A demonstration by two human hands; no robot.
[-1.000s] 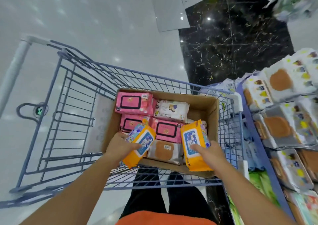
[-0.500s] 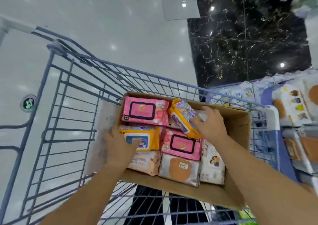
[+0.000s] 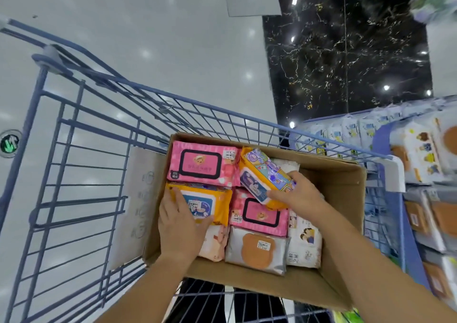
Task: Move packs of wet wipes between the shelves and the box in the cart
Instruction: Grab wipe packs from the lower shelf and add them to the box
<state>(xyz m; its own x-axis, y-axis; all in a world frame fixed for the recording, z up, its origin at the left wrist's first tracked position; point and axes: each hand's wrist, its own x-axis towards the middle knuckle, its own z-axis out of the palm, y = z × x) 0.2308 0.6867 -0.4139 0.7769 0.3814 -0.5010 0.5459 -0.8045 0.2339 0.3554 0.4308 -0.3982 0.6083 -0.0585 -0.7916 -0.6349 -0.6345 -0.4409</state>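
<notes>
A second ago both hands held orange wipes above the near edge of the brown cardboard box [image 3: 342,189] in the blue wire cart [image 3: 81,124]. Now both packs are down inside it, so this delivery from the shelves [image 3: 420,169] looks almost finished.

The flat orange pack [image 3: 201,200], soft plastic with a blue-and-white lid, lies against the box's left wall, between the far pink pack [image 3: 200,163] and a pale pack at the near-left corner. The left hand [image 3: 179,226] reaches in over the near-left corner. Its grip is slack, with the fingers spread flat on the pack and the thumb along its near edge, pressing rather than holding.

The tilted orange pack [image 3: 263,176], printed in purple and blue, leans over the middle of the box towards the far edge, not yet settled. The right hand [image 3: 300,196] comes in from the near-right, and its grip is closed round that pack's right end.
</notes>
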